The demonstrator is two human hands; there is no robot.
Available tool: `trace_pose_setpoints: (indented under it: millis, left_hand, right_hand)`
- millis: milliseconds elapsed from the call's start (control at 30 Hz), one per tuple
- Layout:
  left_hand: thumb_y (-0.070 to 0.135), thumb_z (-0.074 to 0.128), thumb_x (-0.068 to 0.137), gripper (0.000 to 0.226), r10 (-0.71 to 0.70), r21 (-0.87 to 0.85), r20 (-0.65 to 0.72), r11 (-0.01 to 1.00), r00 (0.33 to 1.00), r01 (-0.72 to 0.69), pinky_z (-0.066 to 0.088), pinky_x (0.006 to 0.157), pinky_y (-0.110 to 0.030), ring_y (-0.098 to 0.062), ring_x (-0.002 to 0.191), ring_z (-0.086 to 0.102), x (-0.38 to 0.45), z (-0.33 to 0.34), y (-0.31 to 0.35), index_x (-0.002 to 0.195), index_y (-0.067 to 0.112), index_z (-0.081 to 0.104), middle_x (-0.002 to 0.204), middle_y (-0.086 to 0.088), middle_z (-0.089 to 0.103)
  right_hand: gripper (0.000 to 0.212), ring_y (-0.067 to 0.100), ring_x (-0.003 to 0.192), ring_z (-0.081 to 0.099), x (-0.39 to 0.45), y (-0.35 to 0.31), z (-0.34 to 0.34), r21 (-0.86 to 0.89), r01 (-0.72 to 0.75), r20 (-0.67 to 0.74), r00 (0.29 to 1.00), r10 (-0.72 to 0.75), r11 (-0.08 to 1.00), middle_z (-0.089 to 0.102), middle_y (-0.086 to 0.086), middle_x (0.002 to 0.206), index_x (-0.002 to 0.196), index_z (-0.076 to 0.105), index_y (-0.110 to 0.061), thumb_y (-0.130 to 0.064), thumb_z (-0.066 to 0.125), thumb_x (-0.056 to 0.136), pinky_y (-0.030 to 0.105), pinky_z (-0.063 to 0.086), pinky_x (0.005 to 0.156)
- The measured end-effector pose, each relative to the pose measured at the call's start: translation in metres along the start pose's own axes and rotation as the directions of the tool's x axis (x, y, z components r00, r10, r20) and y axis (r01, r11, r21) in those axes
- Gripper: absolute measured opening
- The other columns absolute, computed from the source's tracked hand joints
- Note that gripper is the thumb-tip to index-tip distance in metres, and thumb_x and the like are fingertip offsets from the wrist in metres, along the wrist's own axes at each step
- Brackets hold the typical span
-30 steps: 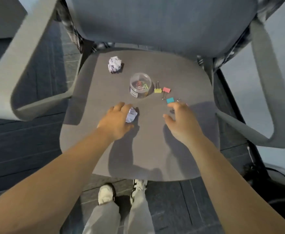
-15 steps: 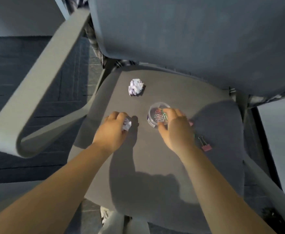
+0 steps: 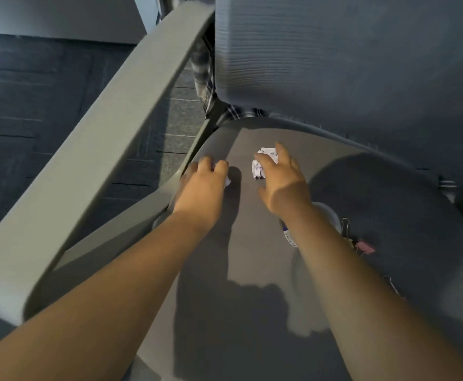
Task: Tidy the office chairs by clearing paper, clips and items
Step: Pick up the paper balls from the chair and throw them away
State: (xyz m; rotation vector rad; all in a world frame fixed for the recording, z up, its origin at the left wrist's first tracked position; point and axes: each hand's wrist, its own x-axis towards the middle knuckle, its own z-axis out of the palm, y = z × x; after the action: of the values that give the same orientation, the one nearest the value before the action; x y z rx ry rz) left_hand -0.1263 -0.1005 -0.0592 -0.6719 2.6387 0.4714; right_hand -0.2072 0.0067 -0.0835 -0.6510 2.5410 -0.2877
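Observation:
On the grey chair seat (image 3: pixel 252 257) my left hand (image 3: pixel 204 185) is closed around a small crumpled paper ball (image 3: pixel 227 181), of which only a white edge shows. My right hand (image 3: pixel 282 180) reaches over a second crumpled paper ball (image 3: pixel 259 167) near the seat's back, fingers spread around it and touching it. A clear round clip container (image 3: pixel 332 218) is mostly hidden under my right forearm. A pink binder clip (image 3: pixel 365 247) lies just right of that forearm, beside another clip (image 3: pixel 345 225).
The grey left armrest (image 3: pixel 109 138) runs diagonally close beside my left hand. The chair backrest (image 3: pixel 348 59) rises right behind the paper ball. Checked fabric (image 3: pixel 207 78) hangs behind the backrest. Dark carpet (image 3: pixel 32 105) lies to the left.
My right hand has left the clip container and moved forward to the far paper ball. My left hand, still closed on the first ball, has shifted toward the armrest. The camera has leaned closer.

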Motion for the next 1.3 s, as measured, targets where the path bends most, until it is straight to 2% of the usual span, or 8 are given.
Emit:
trace_pose_setpoints:
  millis: [167,233,400,633,833,1000,1200,1300]
  left_hand:
    - [-0.005,0.045,0.086,0.037,-0.002,-0.055,-0.013,0.998,1.0,0.001,0.039,0.098,-0.042,-0.036,0.125,0.035,-0.001,0.0,-0.002,0.122,0.004,0.043,0.137,-0.017,0.037]
    - [-0.007,0.048,0.084,0.041,0.02,-0.055,-0.029,0.998,0.999,-0.021,0.04,0.097,-0.041,-0.038,0.124,0.037,-0.006,-0.005,0.0,0.123,0.003,0.043,0.136,-0.018,0.038]
    - [-0.008,0.048,0.083,0.039,0.072,-0.067,-0.075,0.995,0.995,-0.077,0.041,0.092,-0.041,-0.038,0.118,0.041,-0.041,-0.04,0.015,0.12,0.003,0.047,0.133,-0.019,0.041]
    - [-0.002,0.046,0.088,0.045,0.077,-0.112,-0.157,0.989,0.985,-0.095,0.038,0.099,-0.042,-0.037,0.123,0.037,-0.126,-0.09,0.034,0.131,0.009,0.041,0.139,-0.016,0.038]
    - [0.008,0.053,0.088,0.042,-0.109,-0.211,-0.267,0.976,0.958,0.053,0.043,0.098,-0.042,-0.034,0.122,0.041,-0.226,-0.107,0.032,0.129,0.009,0.043,0.137,-0.014,0.042]
    - [0.012,0.056,0.087,0.041,-0.269,-0.289,-0.354,0.942,0.896,0.168,0.047,0.096,-0.041,-0.033,0.117,0.045,-0.318,-0.115,0.004,0.127,0.007,0.046,0.132,-0.015,0.046]
    - [0.014,0.06,0.085,0.046,-0.527,-0.431,-0.397,0.83,0.751,0.354,0.043,0.096,-0.037,-0.032,0.117,0.046,-0.432,-0.104,-0.044,0.128,0.01,0.045,0.133,-0.014,0.045]
    - [0.014,0.057,0.086,0.042,-0.647,-0.505,-0.403,0.747,0.647,0.432,0.045,0.093,-0.035,-0.031,0.113,0.049,-0.492,-0.09,-0.071,0.126,0.009,0.046,0.131,-0.014,0.046]
  right_hand:
    - [0.037,0.038,0.119,0.042,0.005,-0.005,-0.005,-0.02,-0.003,-0.096,0.995,0.001,1.0,0.039,0.017,0.133,0.114,0.053,-0.006,0.006,0.058,0.08,0.045,0.042,0.102]
    - [0.032,0.039,0.118,0.041,-0.002,-0.007,-0.015,0.01,0.005,-0.152,0.988,-0.003,1.0,0.041,0.017,0.13,0.109,0.056,-0.006,0.005,0.059,0.079,0.047,0.042,0.099]
    - [0.026,0.034,0.116,0.037,-0.049,-0.011,-0.071,0.033,0.007,-0.207,0.978,0.0,0.999,0.048,0.017,0.124,0.108,0.057,-0.009,-0.003,0.054,0.083,0.04,0.039,0.096]
    - [0.026,0.032,0.11,0.039,-0.134,-0.024,-0.128,-0.007,0.086,-0.265,0.96,-0.085,0.996,0.05,0.014,0.117,0.103,0.058,-0.011,-0.004,0.057,0.079,0.039,0.039,0.093]
    - [0.026,0.031,0.113,0.036,-0.207,-0.045,-0.147,-0.01,0.274,-0.208,0.94,-0.27,0.962,0.046,0.01,0.122,0.104,0.057,-0.011,-0.001,0.053,0.081,0.035,0.038,0.09]
    - [0.024,0.03,0.116,0.034,-0.266,-0.083,-0.139,-0.013,0.45,-0.123,0.885,-0.448,0.893,0.044,0.01,0.125,0.105,0.057,-0.011,-0.002,0.054,0.084,0.035,0.039,0.093]
    - [0.022,0.03,0.115,0.036,-0.337,-0.168,-0.105,-0.063,0.669,-0.029,0.74,-0.672,0.74,0.04,0.012,0.125,0.105,0.059,-0.009,-0.002,0.056,0.084,0.034,0.04,0.092]
    - [0.022,0.028,0.106,0.037,-0.376,-0.21,-0.08,-0.082,0.773,0.04,0.633,-0.773,0.629,0.041,0.011,0.122,0.103,0.059,-0.008,0.0,0.054,0.083,0.033,0.041,0.081]
